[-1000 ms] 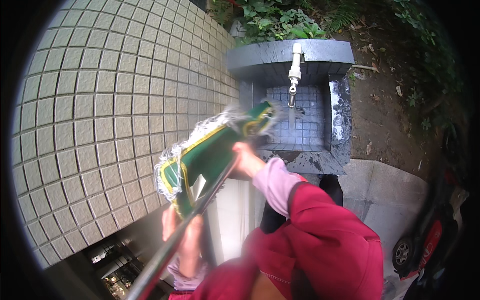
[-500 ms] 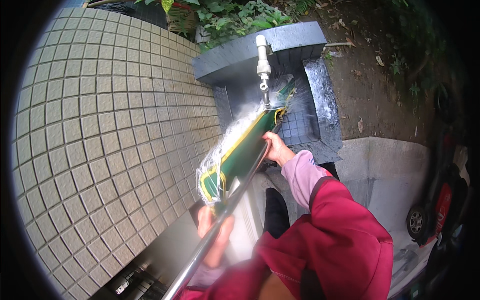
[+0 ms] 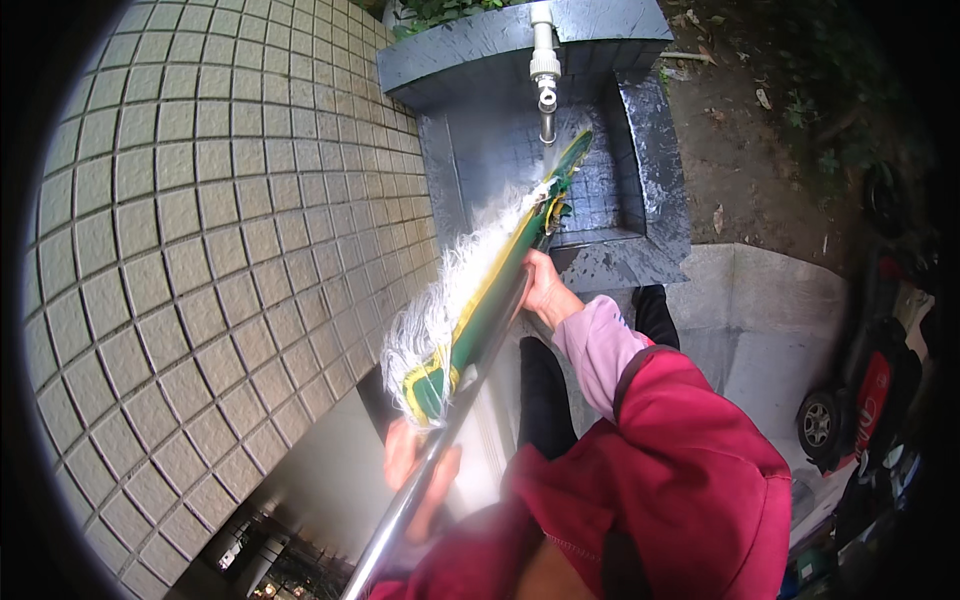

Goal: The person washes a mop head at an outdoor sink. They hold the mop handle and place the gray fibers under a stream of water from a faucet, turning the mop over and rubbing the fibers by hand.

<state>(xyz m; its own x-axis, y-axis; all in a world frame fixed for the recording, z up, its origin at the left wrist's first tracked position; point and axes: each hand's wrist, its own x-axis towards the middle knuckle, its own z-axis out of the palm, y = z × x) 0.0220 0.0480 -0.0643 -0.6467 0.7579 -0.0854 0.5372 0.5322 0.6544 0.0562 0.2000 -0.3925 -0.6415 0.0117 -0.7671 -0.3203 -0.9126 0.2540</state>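
Observation:
A flat dust mop [image 3: 490, 290] with a green, yellow-edged back and wet white strands slants across the middle, its far end inside a dark stone sink [image 3: 650, 165]. The strands hang toward the tiled wall side. My right hand [image 3: 545, 288] is closed round the metal pole [image 3: 385, 535] beside the mop head. Lower down, my left hand [image 3: 425, 475] grips around the near end of the mop head, partly behind the pole. Just above the far part of the mop is a tap [image 3: 547, 90], with a blurred stream under its spout.
A wall of beige tiles [image 3: 230, 230] rises close on the left. Soil [image 3: 745, 150] and grey paving [image 3: 735, 320] lie to the right, with a red and black vehicle [image 3: 860, 400] at the far right. Green plants [image 3: 440, 12] grow behind the sink.
The mop head has turned on its long axis, showing more white strands and less green back. Spray round the tap has lessened. The view has shifted, and both hands keep their hold.

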